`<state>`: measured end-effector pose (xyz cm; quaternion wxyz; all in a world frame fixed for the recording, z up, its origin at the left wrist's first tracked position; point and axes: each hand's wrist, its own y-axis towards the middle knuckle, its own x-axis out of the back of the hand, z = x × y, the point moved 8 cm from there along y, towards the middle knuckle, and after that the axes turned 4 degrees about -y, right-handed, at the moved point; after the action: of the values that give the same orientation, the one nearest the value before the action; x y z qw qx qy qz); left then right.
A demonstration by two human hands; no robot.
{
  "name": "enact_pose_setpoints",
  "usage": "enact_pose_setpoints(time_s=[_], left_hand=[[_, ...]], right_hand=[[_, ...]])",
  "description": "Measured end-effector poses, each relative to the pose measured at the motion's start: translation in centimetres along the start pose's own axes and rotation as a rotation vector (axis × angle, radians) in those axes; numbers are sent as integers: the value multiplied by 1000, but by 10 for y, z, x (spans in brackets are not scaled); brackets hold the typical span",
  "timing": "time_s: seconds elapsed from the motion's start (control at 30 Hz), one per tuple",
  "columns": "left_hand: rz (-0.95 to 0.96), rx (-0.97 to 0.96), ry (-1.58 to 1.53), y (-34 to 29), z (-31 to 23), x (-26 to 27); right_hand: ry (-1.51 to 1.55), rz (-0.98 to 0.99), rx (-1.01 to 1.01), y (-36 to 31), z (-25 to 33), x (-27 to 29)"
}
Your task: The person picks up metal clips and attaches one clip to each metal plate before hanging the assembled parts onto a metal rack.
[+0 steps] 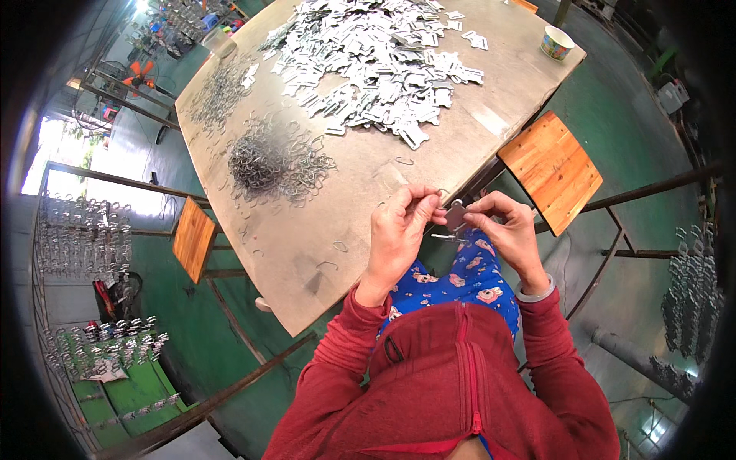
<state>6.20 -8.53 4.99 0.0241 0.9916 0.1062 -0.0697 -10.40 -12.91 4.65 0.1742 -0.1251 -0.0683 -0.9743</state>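
Observation:
My right hand (506, 228) pinches a small flat metal plate (455, 218) over my lap, just off the table's near edge. The plate looks dark on the side facing me, with a pale slotted end. My left hand (400, 228) is closed at the plate's left side, thumb and forefinger pressed together. A thin bent wire hook (442, 192) shows at those fingertips, partly hidden by them. On the table beyond lie a big heap of silvery slotted metal plates (376, 69) and, to its left, a pile of wire hooks (261, 159).
The worn table (307, 253) carries a few stray hooks and a paper cup (557, 43) at its far right corner. Wooden stools stand at the right (552, 172) and left (194, 239). Racks hung with metal parts (84, 238) line the left side.

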Motion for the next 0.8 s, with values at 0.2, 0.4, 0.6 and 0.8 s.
enact_pose_setpoints(time_s=[0.2, 0.4, 0.6, 0.8], left_hand=[[138, 30, -53, -3, 3, -13], [75, 82, -121, 0, 18, -8], [24, 209, -212, 1, 31, -11], [19, 51, -194, -8, 24, -18]], right_hand=[[-38, -6, 45, -6, 4, -2], [-48, -28, 88, -7, 4, -3], [-91, -74, 173, -5, 7, -3], [-162, 10, 346, -2, 19, -5]])
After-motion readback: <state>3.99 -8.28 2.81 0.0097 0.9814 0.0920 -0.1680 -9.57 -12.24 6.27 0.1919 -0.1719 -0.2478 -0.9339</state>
